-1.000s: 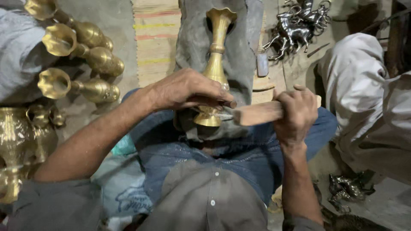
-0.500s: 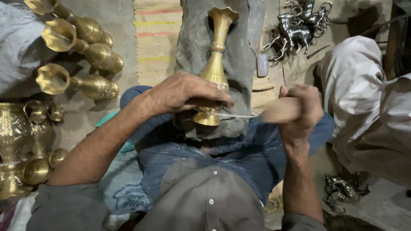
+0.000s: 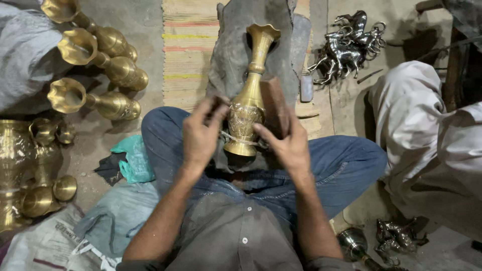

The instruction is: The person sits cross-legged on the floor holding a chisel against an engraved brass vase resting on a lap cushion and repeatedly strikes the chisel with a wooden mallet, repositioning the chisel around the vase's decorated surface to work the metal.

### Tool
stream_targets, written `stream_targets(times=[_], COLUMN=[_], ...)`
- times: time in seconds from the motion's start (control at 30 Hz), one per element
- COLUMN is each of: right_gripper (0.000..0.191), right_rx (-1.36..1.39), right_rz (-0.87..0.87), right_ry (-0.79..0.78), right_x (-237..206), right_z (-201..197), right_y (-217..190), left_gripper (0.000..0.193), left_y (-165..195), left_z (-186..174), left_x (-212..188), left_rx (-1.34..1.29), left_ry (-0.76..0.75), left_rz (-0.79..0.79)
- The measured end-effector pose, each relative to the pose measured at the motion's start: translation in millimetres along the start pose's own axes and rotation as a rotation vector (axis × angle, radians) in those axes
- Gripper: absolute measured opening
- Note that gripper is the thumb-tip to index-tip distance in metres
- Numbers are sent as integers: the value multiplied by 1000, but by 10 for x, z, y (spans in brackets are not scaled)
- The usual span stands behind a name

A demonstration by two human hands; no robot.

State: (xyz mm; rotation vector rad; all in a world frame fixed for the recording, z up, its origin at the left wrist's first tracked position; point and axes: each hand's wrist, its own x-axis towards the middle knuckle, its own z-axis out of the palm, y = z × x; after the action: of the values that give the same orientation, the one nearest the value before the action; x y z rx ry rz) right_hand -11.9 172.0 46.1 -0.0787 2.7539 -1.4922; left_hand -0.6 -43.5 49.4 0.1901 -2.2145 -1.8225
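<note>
Head view looks straight down onto my lap, where I sit cross-legged in blue jeans on the floor. My left hand (image 3: 201, 133) has its fingers spread loosely and rests against the left side of the brass vase (image 3: 248, 103), near its engraved belly. My right hand (image 3: 287, 143) is on the other side, fingers curled; its fingertips touch the vase's foot, and a reddish-brown wooden block (image 3: 274, 103) sits against the back of those fingers, though I cannot tell whether I truly grip it. The vase lies between my two hands, foot toward me and flared mouth pointing away, on a grey stone slab (image 3: 236, 45) that reaches beyond my fingertips. A thin cord wraps the vase just above its foot.

Well off to the left of my left hand lie three more brass vases (image 3: 100, 70) on their sides, with larger brass pots (image 3: 20, 170) nearer my left elbow. A teal cloth (image 3: 133, 160) lies just beside my left knee. Far beyond my right hand is a heap of silvery horse figures (image 3: 349, 47), and another person in pale clothing (image 3: 427, 135) sits to the right.
</note>
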Motion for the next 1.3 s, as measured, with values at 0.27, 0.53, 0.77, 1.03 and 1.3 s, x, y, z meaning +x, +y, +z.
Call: stream_targets(times=[0.27, 0.53, 0.77, 1.03, 1.3], right_gripper=[54, 50, 51, 49, 45], right_rx=[434, 517, 167, -159, -377], right_rz=[223, 363, -3, -195, -307], right_ry=[-297, -388, 1, 111, 248], right_x=[172, 122, 61, -73, -38], right_z=[-114, -223, -487, -957, -1165], right_y=[14, 235, 392, 266, 68], left_gripper=[25, 28, 34, 37, 35], left_y=[241, 493, 591, 587, 604], left_z=[22, 80, 259, 357, 404], left_x=[-127, -24, 196, 273, 267], left_rx=[335, 324, 83, 251, 321], left_ry=[1, -112, -493, -589, -635], left_rz=[170, 224, 287, 280, 457])
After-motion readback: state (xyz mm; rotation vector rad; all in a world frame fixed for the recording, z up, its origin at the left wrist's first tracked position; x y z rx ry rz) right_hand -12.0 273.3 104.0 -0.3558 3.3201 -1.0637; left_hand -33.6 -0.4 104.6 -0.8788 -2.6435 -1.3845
